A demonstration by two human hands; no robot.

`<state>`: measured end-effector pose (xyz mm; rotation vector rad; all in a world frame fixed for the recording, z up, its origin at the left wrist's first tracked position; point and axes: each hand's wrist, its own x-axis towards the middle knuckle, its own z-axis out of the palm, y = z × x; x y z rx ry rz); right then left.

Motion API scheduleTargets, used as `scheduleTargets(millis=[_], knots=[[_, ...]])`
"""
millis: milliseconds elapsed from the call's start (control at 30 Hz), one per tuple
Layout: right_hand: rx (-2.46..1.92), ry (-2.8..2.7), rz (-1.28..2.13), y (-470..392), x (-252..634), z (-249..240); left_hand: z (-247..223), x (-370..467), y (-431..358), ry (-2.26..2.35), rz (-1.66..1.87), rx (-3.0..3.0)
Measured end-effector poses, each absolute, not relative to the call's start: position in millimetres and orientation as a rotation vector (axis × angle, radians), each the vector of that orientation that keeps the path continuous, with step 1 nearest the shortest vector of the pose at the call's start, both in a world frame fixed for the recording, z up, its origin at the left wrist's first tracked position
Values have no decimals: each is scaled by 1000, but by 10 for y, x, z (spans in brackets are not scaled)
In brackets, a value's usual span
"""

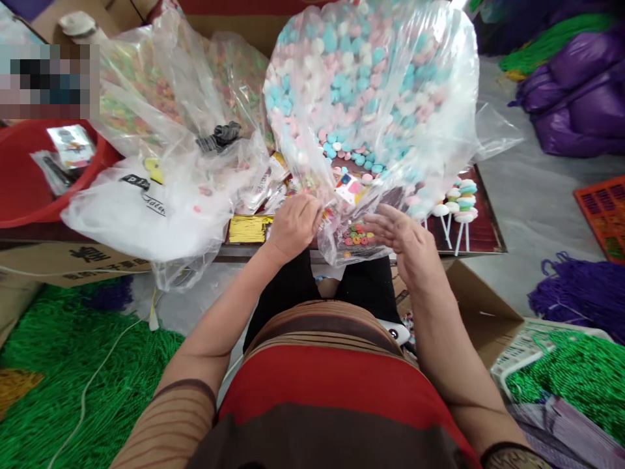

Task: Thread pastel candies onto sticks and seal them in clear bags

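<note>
My left hand (295, 225) is closed in a pinch at the table's front edge. It is beside a small printed packet, and what its fingertips hold is too small to make out. My right hand (413, 244) has its fingers stretched out, over the edge of clear plastic. Between the hands, ring-shaped candies (359, 236) in red, yellow and green show through the plastic. Just beyond lies a small printed packet (349, 187). Behind it rises a large clear bag of pink, blue and white marshmallows (361, 71). Marshmallow sticks (466, 198) lie right of my right hand.
Yellow cards (247, 229) are at the table edge left of my left hand. Further left are a crumpled clear bag (195, 215), a dark scrunchie (219, 135) and a red basin (34, 212). An open cardboard box (481, 306) and a white basket (517, 352) stand lower right.
</note>
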<state>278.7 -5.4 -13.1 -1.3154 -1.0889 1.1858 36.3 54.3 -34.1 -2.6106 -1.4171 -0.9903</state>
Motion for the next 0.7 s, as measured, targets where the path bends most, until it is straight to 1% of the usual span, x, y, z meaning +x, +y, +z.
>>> scheduleTargets(millis=[100, 200, 267, 400, 467, 533, 600, 700], knots=[[-1292, -1099, 1178, 156, 2715, -54, -316, 543, 417, -1230, -988, -2766], [-1300, -1142, 1152, 240, 2664, -57, -278, 648, 337, -1278, -1075, -2908], [-1319, -1125, 1094, 228, 2638, -97, -244, 690, 289, -1553, -1245, -2991], [-1355, -1166, 835, 134, 2603, -185, -184, 771, 204, -2297, -1718, -3150], [-1365, -1205, 738, 75, 2590, -205, -188, 799, 181, -2489, -1915, -3180], [-1386, -1233, 691, 17, 2577, -211, -216, 799, 175, -2565, -2041, -3099], [-1398, -1230, 710, -29, 2568, -218, -242, 771, 179, -2540, -2038, -3024], [-1315, -1137, 930, -57, 2564, -256, -213, 712, 194, -2395, -1765, -3089]])
